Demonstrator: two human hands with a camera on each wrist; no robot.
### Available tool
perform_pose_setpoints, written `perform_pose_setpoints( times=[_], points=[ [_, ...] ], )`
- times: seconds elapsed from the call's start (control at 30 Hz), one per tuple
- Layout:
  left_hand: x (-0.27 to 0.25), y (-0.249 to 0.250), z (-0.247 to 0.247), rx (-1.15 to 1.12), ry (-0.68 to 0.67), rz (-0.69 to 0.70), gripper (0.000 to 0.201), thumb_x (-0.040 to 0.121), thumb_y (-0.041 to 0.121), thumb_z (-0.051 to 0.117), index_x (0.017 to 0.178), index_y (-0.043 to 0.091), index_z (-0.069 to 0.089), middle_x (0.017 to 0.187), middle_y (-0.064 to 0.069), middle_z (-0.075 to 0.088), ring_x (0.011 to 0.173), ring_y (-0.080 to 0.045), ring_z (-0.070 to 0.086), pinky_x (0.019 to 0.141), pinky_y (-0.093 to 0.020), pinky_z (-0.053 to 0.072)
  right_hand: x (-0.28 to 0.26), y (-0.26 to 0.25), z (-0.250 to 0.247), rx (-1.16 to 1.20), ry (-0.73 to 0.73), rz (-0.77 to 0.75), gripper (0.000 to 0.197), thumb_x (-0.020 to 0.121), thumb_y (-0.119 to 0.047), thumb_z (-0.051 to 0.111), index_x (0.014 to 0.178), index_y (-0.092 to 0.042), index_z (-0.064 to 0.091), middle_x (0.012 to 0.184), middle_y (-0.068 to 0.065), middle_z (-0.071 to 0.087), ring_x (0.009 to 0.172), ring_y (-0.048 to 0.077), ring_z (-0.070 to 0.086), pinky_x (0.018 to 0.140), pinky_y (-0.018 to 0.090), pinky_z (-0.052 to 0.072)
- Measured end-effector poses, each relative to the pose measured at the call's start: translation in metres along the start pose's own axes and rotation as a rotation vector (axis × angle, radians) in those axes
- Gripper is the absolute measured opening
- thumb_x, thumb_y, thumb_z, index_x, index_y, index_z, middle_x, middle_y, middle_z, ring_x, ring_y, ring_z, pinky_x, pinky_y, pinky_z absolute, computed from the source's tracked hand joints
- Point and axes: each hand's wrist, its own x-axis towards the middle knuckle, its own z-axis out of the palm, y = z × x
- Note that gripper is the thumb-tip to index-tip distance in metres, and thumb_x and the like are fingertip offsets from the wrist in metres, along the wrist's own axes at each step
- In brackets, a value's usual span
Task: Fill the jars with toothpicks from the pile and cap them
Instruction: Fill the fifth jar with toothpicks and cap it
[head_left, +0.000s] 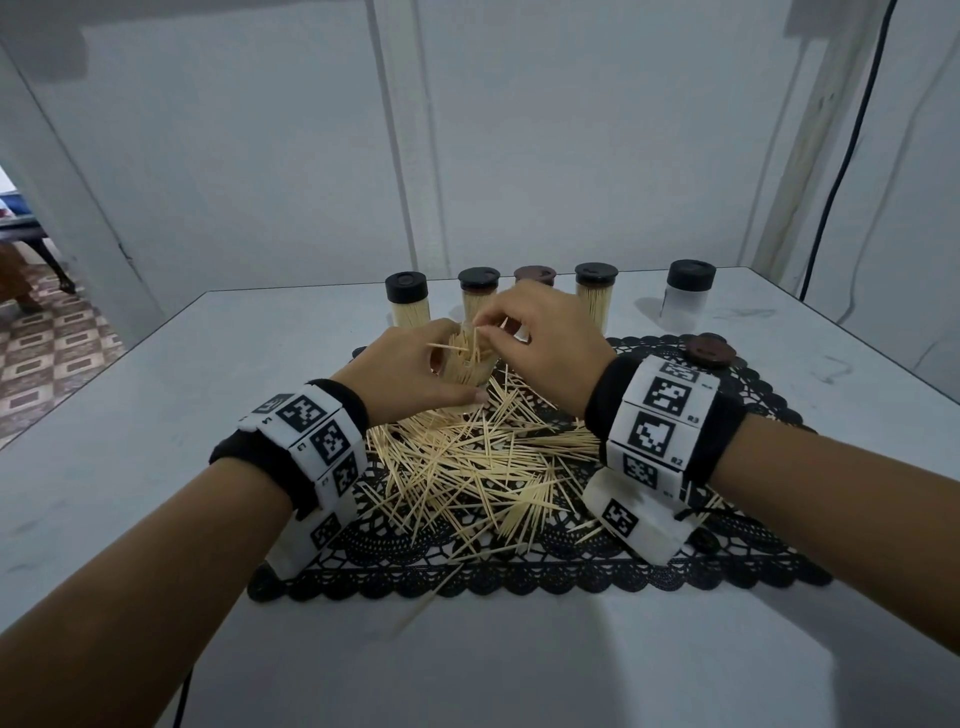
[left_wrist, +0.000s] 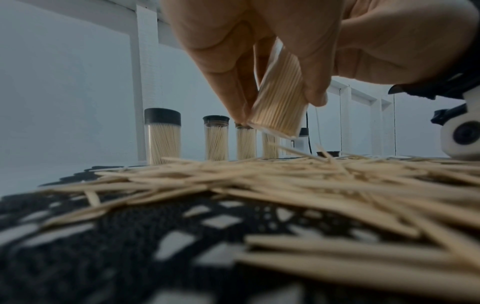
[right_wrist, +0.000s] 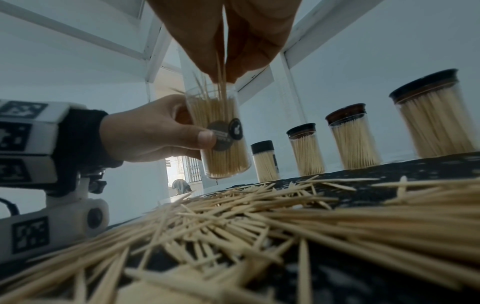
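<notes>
- Above the pile (head_left: 483, 462) on the mat (head_left: 519, 571), an uncapped jar (right_wrist: 223, 133) is gripped, tilted, by the left hand (head_left: 410, 369).
- A few toothpicks (right_wrist: 221, 67) are pinched over its mouth by the right hand (head_left: 545, 338).
- Four capped jars (head_left: 407, 301) are lined up behind.

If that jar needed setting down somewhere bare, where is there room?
Bare table lies left of the black lace mat, and also between the mat's front edge and the person. Crowded: the toothpick pile covers the mat's middle, and capped jars line the back.

Left hand (left_wrist: 298, 41) grips tilted jar (left_wrist: 279, 102) above toothpick pile (left_wrist: 285, 185).
</notes>
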Motion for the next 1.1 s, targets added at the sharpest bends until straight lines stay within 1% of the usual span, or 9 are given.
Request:
perform_pose_setpoints(
  times=[0.13,0.23,0.3,0.4,0.53,0.8,0.9,0.97,1.1],
  points=[
    [-0.0004,0.0005,-0.0003,0.012,0.001,-0.031,0.044,0.073,0.041,0.075,0.106,0.022,0.054,0.09,0.007,0.06,0.079,-0.007,0.055,0.064,-0.01,0.038,-0.0032,0.0003,0.0041,0.016,0.019,-0.023,0.022,0.087,-0.016,0.055,0.097,-0.005,0.072,0.085,0.001,0.045,0.071,-0.005,0.038,0.068,0.0,0.032],
    [-0.0002,0.0013,-0.0006,0.047,0.001,-0.034,0.036,0.074,0.04,0.075,0.093,0.028,0.047,0.076,0.014,0.052,0.069,-0.001,0.048,0.056,-0.01,0.032,-0.0045,-0.0012,0.0022,0.06,-0.049,-0.033,0.027,0.083,-0.01,0.052,0.102,-0.005,0.07,0.087,0.003,0.051,0.07,-0.006,0.041,0.069,0.0,0.034],
    [0.0001,0.0019,-0.0007,0.063,-0.001,-0.026,0.038,0.074,0.042,0.074,0.099,0.025,0.05,0.073,0.014,0.049,0.066,0.0,0.046,0.054,-0.011,0.031,-0.0036,-0.0017,0.0009,0.037,-0.068,-0.038,0.025,0.085,-0.005,0.054,0.105,-0.004,0.068,0.088,0.004,0.056,0.071,-0.003,0.044,0.071,0.0,0.035],
    [-0.0002,0.0031,-0.0006,0.067,-0.003,-0.004,0.043,0.074,0.042,0.074,0.102,0.019,0.052,0.069,0.011,0.047,0.062,-0.001,0.044,0.053,-0.011,0.033,-0.0022,-0.0031,-0.0005,0.101,-0.04,-0.007,0.019,0.086,-0.003,0.058,0.104,-0.003,0.063,0.084,0.001,0.06,0.075,0.009,0.054,0.07,0.006,0.04],
    [-0.0005,0.0031,-0.0006,0.075,-0.014,-0.005,0.041,0.073,0.042,0.075,0.097,0.02,0.05,0.069,0.01,0.048,0.063,-0.002,0.045,0.054,-0.011,0.034,-0.0025,-0.0026,-0.0024,0.125,-0.056,0.017,0.008,0.085,-0.006,0.062,0.09,-0.003,0.067,0.082,0.005,0.068,0.072,0.006,0.056,0.068,0.01,0.042],
    [-0.0005,0.0019,0.0003,0.001,0.019,-0.022,0.051,0.072,0.042,0.075,0.113,0.018,0.057,0.081,0.003,0.062,0.071,-0.007,0.054,0.064,-0.02,0.042,-0.0045,-0.0055,-0.0006,0.119,-0.102,0.01,0.029,0.078,-0.008,0.048,0.104,-0.008,0.062,0.092,-0.002,0.062,0.084,0.01,0.053,0.071,0.012,0.039],
    [-0.0007,0.0009,-0.0003,0.009,0.013,-0.032,0.049,0.073,0.038,0.075,0.113,0.018,0.057,0.083,0.005,0.062,0.075,-0.007,0.056,0.067,-0.018,0.044,-0.0043,-0.0056,0.001,0.09,-0.159,-0.041,0.036,0.074,-0.021,0.054,0.108,-0.01,0.056,0.093,-0.005,0.058,0.083,0.01,0.054,0.076,0.025,0.045],
    [-0.0008,-0.0002,-0.0002,0.002,0.003,-0.036,0.042,0.073,0.034,0.074,0.108,0.019,0.058,0.082,0.01,0.061,0.075,-0.003,0.055,0.063,-0.01,0.04,-0.0036,-0.0063,0.003,0.046,-0.174,-0.098,0.031,0.077,-0.027,0.057,0.103,-0.011,0.059,0.092,-0.003,0.062,0.08,0.008,0.052,0.075,0.03,0.046],
    [-0.0004,0.0001,0.0009,0.021,0.009,-0.029,0.04,0.073,0.038,0.074,0.104,0.02,0.057,0.079,0.008,0.059,0.072,-0.006,0.053,0.063,-0.013,0.039,-0.0029,-0.009,0.0035,0.07,-0.083,-0.107,0.014,0.085,-0.017,0.058,0.093,-0.008,0.064,0.084,0.003,0.068,0.075,0.014,0.058,0.07,0.028,0.047]
  ],
)
